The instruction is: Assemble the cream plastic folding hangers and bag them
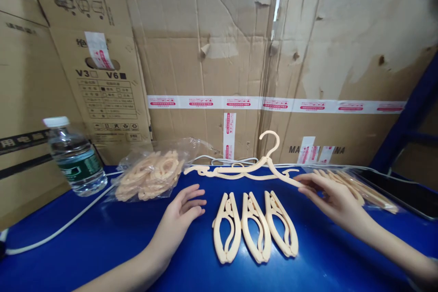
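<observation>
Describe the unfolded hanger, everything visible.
The unfolded hanger is cream-coloured, smooth and plastic-looking: a curved hook on top, two sloping arms, a wavy lower bar. It is opened out, hook up. It sits beyond three folded hangers, over the blue table, in front of cardboard. One arm's end is in the grip of the right hand; whether it also touches the table is unclear.

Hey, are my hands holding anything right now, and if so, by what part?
Your right hand holds the unfolded hanger by the outer end of its right arm, between thumb and fingers. Your left hand holds nothing.
</observation>
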Action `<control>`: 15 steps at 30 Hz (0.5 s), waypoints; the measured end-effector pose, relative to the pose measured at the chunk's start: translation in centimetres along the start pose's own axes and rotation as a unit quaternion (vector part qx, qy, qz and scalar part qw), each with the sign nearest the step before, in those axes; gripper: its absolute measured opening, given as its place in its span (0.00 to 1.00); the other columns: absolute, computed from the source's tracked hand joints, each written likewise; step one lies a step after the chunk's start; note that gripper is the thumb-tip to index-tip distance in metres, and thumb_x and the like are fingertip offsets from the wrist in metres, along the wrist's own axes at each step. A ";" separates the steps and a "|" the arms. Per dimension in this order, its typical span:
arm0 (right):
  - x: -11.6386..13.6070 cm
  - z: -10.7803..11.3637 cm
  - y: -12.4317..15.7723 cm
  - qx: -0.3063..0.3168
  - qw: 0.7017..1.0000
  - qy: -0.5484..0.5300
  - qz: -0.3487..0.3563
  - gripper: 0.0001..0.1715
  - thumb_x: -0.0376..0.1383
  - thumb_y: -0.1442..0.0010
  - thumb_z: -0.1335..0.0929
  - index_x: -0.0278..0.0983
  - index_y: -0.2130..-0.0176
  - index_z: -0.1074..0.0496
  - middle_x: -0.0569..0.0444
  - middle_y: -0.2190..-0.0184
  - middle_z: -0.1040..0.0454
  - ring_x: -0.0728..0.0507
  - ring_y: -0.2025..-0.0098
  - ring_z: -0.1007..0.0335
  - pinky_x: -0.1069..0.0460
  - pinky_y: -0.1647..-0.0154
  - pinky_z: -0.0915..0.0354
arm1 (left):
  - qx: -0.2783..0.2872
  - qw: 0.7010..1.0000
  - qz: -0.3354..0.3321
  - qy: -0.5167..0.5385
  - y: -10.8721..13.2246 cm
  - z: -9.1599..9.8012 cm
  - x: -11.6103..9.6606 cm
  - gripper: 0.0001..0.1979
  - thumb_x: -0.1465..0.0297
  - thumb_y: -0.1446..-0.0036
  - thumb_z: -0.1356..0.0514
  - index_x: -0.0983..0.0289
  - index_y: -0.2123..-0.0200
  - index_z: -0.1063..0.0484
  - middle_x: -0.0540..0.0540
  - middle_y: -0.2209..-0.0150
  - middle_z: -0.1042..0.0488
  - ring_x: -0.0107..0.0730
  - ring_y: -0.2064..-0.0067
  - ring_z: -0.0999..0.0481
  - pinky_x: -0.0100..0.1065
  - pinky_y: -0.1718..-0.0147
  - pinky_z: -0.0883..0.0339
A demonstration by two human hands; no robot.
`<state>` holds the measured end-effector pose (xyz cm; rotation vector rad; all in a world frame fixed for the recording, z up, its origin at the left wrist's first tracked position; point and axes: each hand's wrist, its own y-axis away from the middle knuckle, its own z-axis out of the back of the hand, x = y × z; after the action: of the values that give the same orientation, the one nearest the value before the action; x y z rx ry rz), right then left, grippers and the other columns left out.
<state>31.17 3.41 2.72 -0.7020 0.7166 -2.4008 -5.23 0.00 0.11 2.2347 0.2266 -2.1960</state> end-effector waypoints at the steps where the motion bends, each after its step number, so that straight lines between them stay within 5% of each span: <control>1: 0.2 -0.1 0.1 -0.002 1.000 -0.002 0.012 0.11 0.41 0.34 0.36 0.40 0.56 0.30 0.51 0.65 0.23 0.42 0.65 0.25 0.50 0.67 0.29 | -0.018 1.000 0.006 0.016 0.0 0.0 0.1 0.29 0.67 0.56 0.34 0.64 0.48 0.34 0.65 0.48 0.28 0.47 0.53 0.23 0.47 0.54 0.27; 5: 1.1 -0.5 0.8 0.010 0.999 -0.014 0.051 0.09 0.38 0.33 0.37 0.41 0.55 0.30 0.52 0.63 0.23 0.42 0.63 0.24 0.51 0.65 0.27 | -0.015 0.999 -0.025 0.014 0.4 -0.4 0.7 0.34 0.66 0.53 0.35 0.60 0.43 0.41 0.64 0.41 0.35 0.45 0.52 0.23 0.44 0.55 0.28; 10: 1.9 -1.3 2.0 0.028 0.994 -0.014 0.106 0.12 0.34 0.32 0.37 0.43 0.49 0.32 0.51 0.61 0.24 0.43 0.62 0.24 0.52 0.65 0.28 | 0.061 0.996 -0.064 -0.015 1.3 -0.5 1.0 0.41 0.66 0.46 0.37 0.52 0.34 0.56 0.59 0.45 0.35 0.28 0.66 0.26 0.36 0.64 0.28; 15: 2.6 -1.8 2.8 0.063 0.990 -0.041 0.117 0.15 0.33 0.32 0.37 0.45 0.47 0.34 0.52 0.60 0.25 0.45 0.61 0.24 0.54 0.63 0.28 | 0.113 0.989 -0.083 -0.045 1.6 -0.5 0.7 0.35 0.63 0.44 0.36 0.54 0.36 0.46 0.52 0.59 0.30 0.28 0.64 0.27 0.32 0.61 0.30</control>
<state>29.09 0.41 0.52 -0.6226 0.5741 -2.1688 -4.53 -1.51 -0.69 2.2932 0.1765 -2.5194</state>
